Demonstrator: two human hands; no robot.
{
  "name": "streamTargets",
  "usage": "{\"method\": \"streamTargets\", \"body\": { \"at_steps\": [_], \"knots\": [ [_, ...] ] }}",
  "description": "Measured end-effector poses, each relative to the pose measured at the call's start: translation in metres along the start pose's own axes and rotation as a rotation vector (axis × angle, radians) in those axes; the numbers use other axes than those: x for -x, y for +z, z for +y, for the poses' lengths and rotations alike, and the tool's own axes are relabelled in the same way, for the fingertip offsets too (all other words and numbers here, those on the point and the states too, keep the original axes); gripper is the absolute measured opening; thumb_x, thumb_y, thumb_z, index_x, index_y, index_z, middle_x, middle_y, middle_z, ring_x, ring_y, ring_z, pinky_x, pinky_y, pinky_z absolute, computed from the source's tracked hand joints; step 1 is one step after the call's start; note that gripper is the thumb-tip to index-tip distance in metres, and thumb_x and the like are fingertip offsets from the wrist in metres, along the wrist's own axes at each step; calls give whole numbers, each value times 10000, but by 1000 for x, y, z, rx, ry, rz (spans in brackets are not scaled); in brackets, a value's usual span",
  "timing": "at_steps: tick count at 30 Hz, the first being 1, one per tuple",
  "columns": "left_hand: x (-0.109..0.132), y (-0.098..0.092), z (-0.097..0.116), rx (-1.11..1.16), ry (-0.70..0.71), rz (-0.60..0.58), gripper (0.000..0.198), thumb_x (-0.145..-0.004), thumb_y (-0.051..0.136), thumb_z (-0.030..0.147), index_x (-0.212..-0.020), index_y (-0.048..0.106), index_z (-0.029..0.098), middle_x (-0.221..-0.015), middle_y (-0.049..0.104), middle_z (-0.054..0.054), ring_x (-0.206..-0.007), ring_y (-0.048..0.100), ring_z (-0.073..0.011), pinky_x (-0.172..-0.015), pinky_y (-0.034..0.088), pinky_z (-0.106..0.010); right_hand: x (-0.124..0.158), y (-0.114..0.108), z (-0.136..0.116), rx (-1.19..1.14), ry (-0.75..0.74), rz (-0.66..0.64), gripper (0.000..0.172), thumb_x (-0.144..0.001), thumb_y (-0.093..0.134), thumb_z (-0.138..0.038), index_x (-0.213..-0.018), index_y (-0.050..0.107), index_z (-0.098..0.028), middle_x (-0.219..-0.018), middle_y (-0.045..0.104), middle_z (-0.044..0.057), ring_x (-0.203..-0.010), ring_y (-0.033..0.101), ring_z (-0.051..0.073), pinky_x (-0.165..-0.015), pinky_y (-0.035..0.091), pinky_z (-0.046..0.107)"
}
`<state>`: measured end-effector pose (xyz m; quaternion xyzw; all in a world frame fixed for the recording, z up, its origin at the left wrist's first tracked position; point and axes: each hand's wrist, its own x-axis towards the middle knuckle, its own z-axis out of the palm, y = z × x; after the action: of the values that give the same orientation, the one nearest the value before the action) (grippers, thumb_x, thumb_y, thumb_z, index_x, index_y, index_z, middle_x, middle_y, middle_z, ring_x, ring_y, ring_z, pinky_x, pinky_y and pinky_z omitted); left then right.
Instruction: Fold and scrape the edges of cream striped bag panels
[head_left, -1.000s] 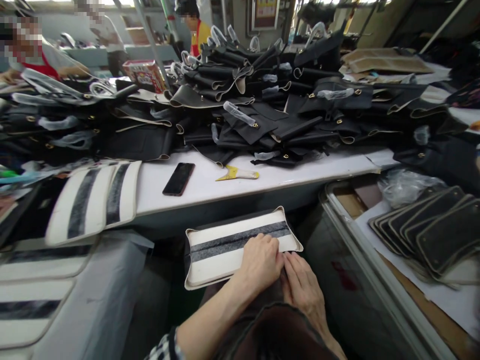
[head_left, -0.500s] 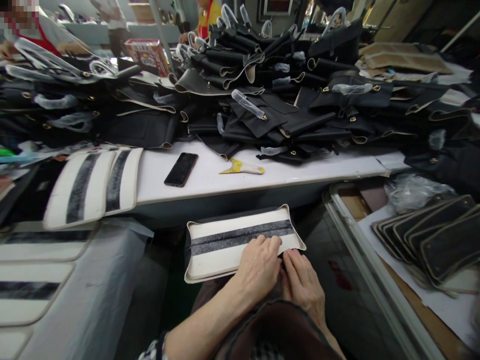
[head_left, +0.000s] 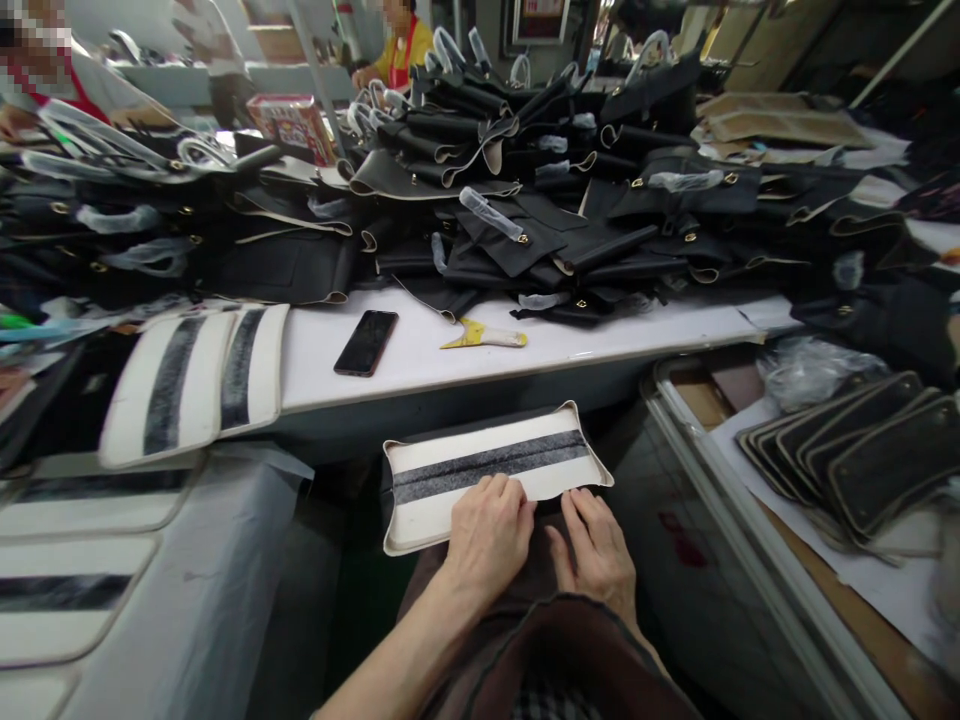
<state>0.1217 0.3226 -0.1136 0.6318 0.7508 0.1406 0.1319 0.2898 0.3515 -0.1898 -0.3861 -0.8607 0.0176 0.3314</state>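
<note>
A boxy bag piece point(head_left: 427, 525) lies across my lap, its white base facing up with a dark, rubbed strip along the middle and black sides below. My left hand point(head_left: 491, 530) is closed over its near edge, fingers curled on the white surface and thumb mostly hidden. Close by, my right hand point(head_left: 596, 550) touches the same edge near the right corner with its fingertips. The right thumb stands apart from the fingers.
Black bag pieces with wrapped handles point(head_left: 487, 215) heap along the white table point(head_left: 420, 360). On it lie a phone point(head_left: 366, 343) and yellow-handled snips point(head_left: 484, 334). White striped panels point(head_left: 180, 380) sit left, dark flaps point(head_left: 847, 460) right. Co-workers stand behind.
My left hand has slid left along the near edge, away from my right hand. The right thumb has come apart from its fingers. The view has shifted slightly.
</note>
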Motion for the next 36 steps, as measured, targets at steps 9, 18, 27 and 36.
{"method": "streamTargets", "body": {
  "at_steps": [9, 18, 27, 36],
  "knots": [
    [-5, 2, -1, 14, -25, -24, 133, -924, 521, 253, -804, 552, 204, -856, 630, -20, -849, 589, -205, -699, 410, -317, -3, 13, -29, -48, -52, 65, 592, -904, 543, -147, -1473, 379, -135, -1240, 589, 173, -1202, 539, 321, -1011, 488, 514],
    [38, -24, -39, 51, 29, 19, 35, -911, 577, 194, -883, 561, 206, -940, 602, -27, -930, 527, -230, -820, 423, -364, -3, 18, -33, -12, -28, 58, 588, -893, 605, -216, -1447, 423, -142, -1249, 586, 166, -1188, 541, 331, -1008, 491, 504],
    [46, -19, -53, 5, -26, 75, 212, -973, 484, 278, -794, 571, 205, -849, 611, -30, -842, 535, -210, -748, 399, -344, 1, 23, -48, -29, -17, 33, 590, -901, 595, -222, -1457, 411, -151, -1257, 585, 164, -1206, 536, 335, -1008, 493, 503],
    [45, -20, -56, 102, -98, 101, 130, -924, 554, 263, -805, 532, 213, -813, 619, -14, -815, 573, -198, -713, 414, -315, -1, 29, -68, -51, -95, 28, 583, -907, 585, -227, -1457, 416, -134, -1230, 616, 156, -1199, 553, 310, -1032, 489, 480]
  ]
}}
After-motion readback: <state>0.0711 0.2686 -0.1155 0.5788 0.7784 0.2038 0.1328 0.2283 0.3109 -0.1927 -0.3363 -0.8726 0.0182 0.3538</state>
